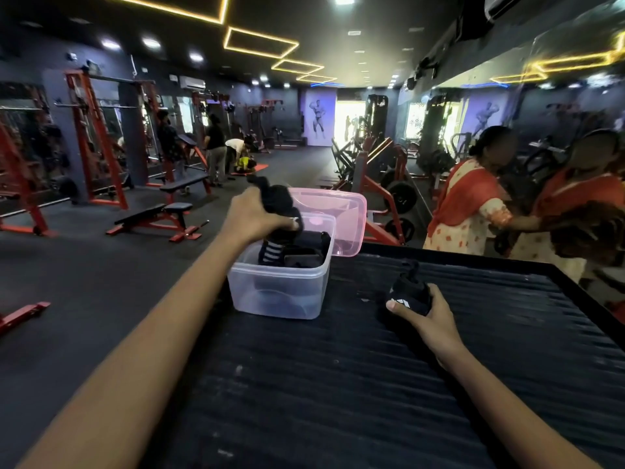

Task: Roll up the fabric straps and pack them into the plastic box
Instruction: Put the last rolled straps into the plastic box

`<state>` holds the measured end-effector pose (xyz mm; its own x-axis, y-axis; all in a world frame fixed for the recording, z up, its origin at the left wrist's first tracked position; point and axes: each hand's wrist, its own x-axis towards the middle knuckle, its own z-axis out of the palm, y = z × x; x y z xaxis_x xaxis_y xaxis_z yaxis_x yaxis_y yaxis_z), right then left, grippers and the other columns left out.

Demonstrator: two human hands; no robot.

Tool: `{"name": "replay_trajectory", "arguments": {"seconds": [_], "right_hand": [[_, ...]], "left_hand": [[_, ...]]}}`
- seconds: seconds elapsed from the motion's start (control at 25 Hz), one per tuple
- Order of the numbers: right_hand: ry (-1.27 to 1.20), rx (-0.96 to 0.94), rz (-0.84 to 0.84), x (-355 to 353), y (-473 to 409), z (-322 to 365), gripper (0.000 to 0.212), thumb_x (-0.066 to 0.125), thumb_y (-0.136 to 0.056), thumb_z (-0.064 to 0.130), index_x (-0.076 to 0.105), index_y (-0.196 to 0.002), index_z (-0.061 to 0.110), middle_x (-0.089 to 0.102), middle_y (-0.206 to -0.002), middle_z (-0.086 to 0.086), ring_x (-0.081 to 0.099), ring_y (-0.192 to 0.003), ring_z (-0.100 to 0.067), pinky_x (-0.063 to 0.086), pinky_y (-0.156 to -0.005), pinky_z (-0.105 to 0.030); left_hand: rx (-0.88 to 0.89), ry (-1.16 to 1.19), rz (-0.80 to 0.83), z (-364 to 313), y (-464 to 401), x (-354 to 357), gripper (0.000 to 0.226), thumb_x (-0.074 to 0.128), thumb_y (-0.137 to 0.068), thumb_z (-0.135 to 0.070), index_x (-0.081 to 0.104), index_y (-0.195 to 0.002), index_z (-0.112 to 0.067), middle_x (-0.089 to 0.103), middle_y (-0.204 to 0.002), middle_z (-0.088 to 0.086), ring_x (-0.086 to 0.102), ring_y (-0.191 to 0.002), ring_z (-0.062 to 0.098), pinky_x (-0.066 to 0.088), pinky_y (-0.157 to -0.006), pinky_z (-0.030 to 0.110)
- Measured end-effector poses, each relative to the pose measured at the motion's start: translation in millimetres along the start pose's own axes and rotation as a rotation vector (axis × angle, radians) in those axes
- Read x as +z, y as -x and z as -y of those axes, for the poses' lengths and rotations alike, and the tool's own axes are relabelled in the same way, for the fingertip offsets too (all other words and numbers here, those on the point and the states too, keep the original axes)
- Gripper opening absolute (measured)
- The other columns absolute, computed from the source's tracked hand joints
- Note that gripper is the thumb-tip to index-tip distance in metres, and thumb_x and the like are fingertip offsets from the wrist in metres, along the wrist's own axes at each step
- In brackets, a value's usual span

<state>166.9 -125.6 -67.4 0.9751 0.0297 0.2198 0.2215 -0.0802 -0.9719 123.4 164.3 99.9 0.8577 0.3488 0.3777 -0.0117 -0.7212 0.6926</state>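
A ribbed black rubber platform (372, 384) fills the foreground. On it, the right hand (427, 314) grips a rolled black fabric strap (407, 294) with a white logo, its loose end sticking up. Just beyond, near the platform's left edge, sits a clear plastic box (280, 289) with rounded corners, holding dark rolled straps, 1 with white stripes. The left hand (257, 218) holds another bunched black strap (275, 199) over its opening. A translucent pink lid (345, 214) leans behind the box.
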Motion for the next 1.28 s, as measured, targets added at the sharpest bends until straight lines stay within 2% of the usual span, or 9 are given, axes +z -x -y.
{"name": "replay_trajectory", "arguments": {"seconds": [0.12, 0.24, 0.32, 0.48, 0.64, 0.84, 0.92, 1.08, 1.28], "right_hand": [[0.013, -0.009, 0.007, 0.9, 0.6, 1.5, 0.047, 0.085, -0.069, 0.019, 0.059, -0.108, 0.024, 0.069, -0.105, 0.005, 0.066, -0.095, -0.009, 0.05, -0.077, -0.022], [0.018, -0.009, 0.014, 1.0, 1.6, 2.9, 0.047, 0.084, -0.07, 0.019, 0.058, -0.109, 0.024, 0.069, -0.105, 0.005, 0.066, -0.093, -0.006, 0.049, -0.073, -0.019], [0.02, -0.014, 0.014, 1.7, 2.1, 4.4, 0.046, 0.083, -0.071, 0.018, 0.058, -0.109, 0.025, 0.069, -0.104, 0.007, 0.066, -0.089, -0.002, 0.049, -0.071, -0.018], [0.019, -0.021, 0.017, 2.5, 1.9, 3.3, 0.045, 0.082, -0.071, 0.015, 0.06, -0.109, 0.021, 0.07, -0.102, 0.004, 0.067, -0.086, 0.001, 0.051, -0.067, -0.015], [-0.002, -0.017, 0.018, 1.2, 1.2, 4.4, 0.044, 0.08, -0.073, 0.012, 0.06, -0.112, 0.017, 0.071, -0.101, 0.003, 0.068, -0.083, 0.0, 0.052, -0.062, -0.012], [0.005, -0.012, 0.02, 2.7, 2.8, 5.4, 0.042, 0.079, -0.073, 0.009, 0.06, -0.11, 0.014, 0.07, -0.1, -0.001, 0.068, -0.079, -0.001, 0.052, -0.061, -0.012], [0.017, -0.013, 0.016, 2.6, 2.6, 5.0, 0.042, 0.08, -0.072, 0.011, 0.06, -0.109, 0.015, 0.071, -0.1, -0.001, 0.069, -0.081, -0.003, 0.052, -0.062, -0.013], [0.017, -0.011, 0.021, 3.4, 2.1, 4.8, 0.043, 0.081, -0.069, 0.015, 0.061, -0.107, 0.017, 0.072, -0.1, 0.0, 0.069, -0.086, -0.008, 0.051, -0.069, -0.019], [0.032, -0.012, 0.015, 2.6, 2.9, 4.5, 0.044, 0.083, -0.066, 0.018, 0.061, -0.103, 0.017, 0.071, -0.098, 0.001, 0.068, -0.087, -0.01, 0.05, -0.07, -0.02]], "left_hand": [[-0.105, -0.144, 0.07, 37.0, -34.4, -8.8, 0.065, 0.089, -0.06, -0.028, 0.057, -0.11, -0.001, 0.064, -0.115, 0.016, 0.059, -0.101, 0.029, 0.044, -0.076, 0.029], [-0.069, -0.254, 0.159, 56.2, -49.5, 4.6, 0.068, 0.089, -0.061, -0.027, 0.055, -0.112, 0.002, 0.061, -0.114, 0.018, 0.057, -0.097, 0.03, 0.04, -0.073, 0.029], [-0.035, -0.248, 0.191, 62.8, -55.4, 14.9, 0.062, 0.088, -0.062, -0.026, 0.057, -0.109, 0.0, 0.061, -0.104, 0.014, 0.053, -0.088, 0.025, 0.039, -0.071, 0.028], [0.036, -0.312, 0.233, 73.7, -73.0, 22.6, 0.055, 0.089, -0.06, -0.025, 0.056, -0.101, -0.008, 0.056, -0.094, 0.006, 0.053, -0.088, 0.024, 0.043, -0.074, 0.031], [0.085, -0.364, 0.281, 74.3, -88.5, 9.4, 0.06, 0.09, -0.057, -0.024, 0.06, -0.106, -0.009, 0.063, -0.1, 0.005, 0.056, -0.09, 0.023, 0.046, -0.077, 0.031], [0.101, -0.506, 0.444, 65.7, -89.9, 8.2, 0.056, 0.091, -0.056, -0.024, 0.063, -0.103, -0.012, 0.068, -0.104, 0.008, 0.061, -0.094, 0.025, 0.047, -0.079, 0.029], [0.121, -0.562, 0.461, 68.5, -89.4, 20.0, 0.059, 0.09, -0.057, -0.026, 0.062, -0.107, -0.01, 0.067, -0.11, 0.01, 0.062, -0.101, 0.028, 0.048, -0.082, 0.029], [0.122, -0.662, 0.492, 77.6, -90.0, 39.9, 0.065, 0.088, -0.059, -0.032, 0.058, -0.113, -0.014, 0.064, -0.116, 0.007, 0.058, -0.108, 0.029, 0.047, -0.094, 0.044], [0.215, -0.745, 0.416, 86.9, -86.6, 48.9, 0.054, 0.083, -0.064, -0.025, 0.058, -0.111, -0.016, 0.059, -0.117, 0.008, 0.054, -0.112, 0.031, 0.047, -0.09, 0.048]]}}
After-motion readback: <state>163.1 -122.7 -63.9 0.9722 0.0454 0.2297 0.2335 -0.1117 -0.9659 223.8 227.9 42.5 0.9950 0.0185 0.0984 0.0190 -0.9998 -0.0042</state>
